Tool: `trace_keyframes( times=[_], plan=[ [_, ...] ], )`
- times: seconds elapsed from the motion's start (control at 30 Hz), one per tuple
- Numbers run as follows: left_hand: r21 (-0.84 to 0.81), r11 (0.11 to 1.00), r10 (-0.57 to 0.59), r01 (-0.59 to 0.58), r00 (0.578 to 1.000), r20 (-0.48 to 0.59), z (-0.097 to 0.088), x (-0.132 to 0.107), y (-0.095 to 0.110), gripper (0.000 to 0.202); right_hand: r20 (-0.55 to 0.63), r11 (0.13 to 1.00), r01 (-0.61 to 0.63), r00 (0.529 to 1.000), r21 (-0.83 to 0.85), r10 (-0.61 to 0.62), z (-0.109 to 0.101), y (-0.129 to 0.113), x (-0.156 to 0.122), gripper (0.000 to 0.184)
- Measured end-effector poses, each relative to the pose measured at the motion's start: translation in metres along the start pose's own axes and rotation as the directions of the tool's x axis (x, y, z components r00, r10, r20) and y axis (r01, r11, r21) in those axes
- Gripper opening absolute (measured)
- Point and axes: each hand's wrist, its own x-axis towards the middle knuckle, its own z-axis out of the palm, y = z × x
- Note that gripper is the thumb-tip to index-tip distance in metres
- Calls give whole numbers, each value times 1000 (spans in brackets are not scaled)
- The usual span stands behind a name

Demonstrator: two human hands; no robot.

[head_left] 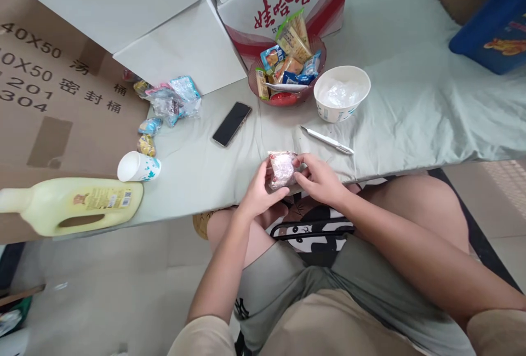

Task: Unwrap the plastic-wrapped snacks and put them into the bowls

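Observation:
A small snack packet (281,170) in clear, pinkish wrapping is held at the near edge of the table, above my lap. My left hand (258,191) grips its left side with thumb and fingers closed on it. My right hand (320,178) pinches its right edge. Beyond the hands, a white-handled knife (326,140) lies on the pale green tablecloth (411,98). A white bowl (342,93) lined with clear plastic stands behind the knife. A red-tinted bowl (287,74) full of wrapped snacks is next to it.
A black phone (232,124) lies left of centre. Further left are a pile of wrappers (175,99), a tipped paper cup (138,167) and a yellow jug (74,202) on its side. Cardboard and white boxes (181,44) line the back; a blue box (493,27) sits far right.

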Motion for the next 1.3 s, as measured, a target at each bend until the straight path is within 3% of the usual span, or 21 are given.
trace_keyframes(
  times=[0.13, 0.23, 0.3, 0.4, 0.53, 0.63, 0.77, 0.9, 1.17, 1.3],
  plan=[
    [40, 998, -39, 43, 995, -96, -9, 4, -11, 80, -20, 994, 110, 994, -22, -111, -7, -3, 1, 19],
    [-39, 999, -17, 11, 983, -181, -19, 11, -20, 76, -208, 966, 158, 957, -206, -201, -23, -1, 2, 20],
    [-55, 998, -29, 14, 956, -293, -23, 13, -27, 74, -343, 920, 87, 911, -383, -228, -34, 5, 3, 20],
    [-49, 998, -43, 26, 911, -409, -24, 10, -35, 70, -422, 817, -83, 883, -570, -205, -45, 19, 5, 27],
    [7, 999, 47, -47, 932, -359, -21, 4, -41, 80, -408, 730, -177, 901, -660, -150, -47, 32, 5, 31],
    [48, 993, 121, -112, 937, -327, -18, 2, -43, 94, -356, 805, -115, 926, -583, -125, -47, 26, 3, 25],
    [70, 990, 140, -124, 940, -311, -13, 0, -41, 90, -280, 972, -49, 960, -228, -17, -45, 9, -2, 29],
    [78, 991, 126, -109, 956, -266, -11, -3, -37, 83, -177, 996, -87, 980, 20, 90, -39, 3, -6, 39],
    [89, 992, 109, -92, 973, -205, -13, -3, -34, 75, -121, 992, 3, 992, -127, -19, -29, -5, -5, 30],
    [82, 992, 108, -93, 975, -197, -13, -1, -34, 74, -119, 978, -13, 993, -209, -12, -37, -6, -2, 30]
  ],
)
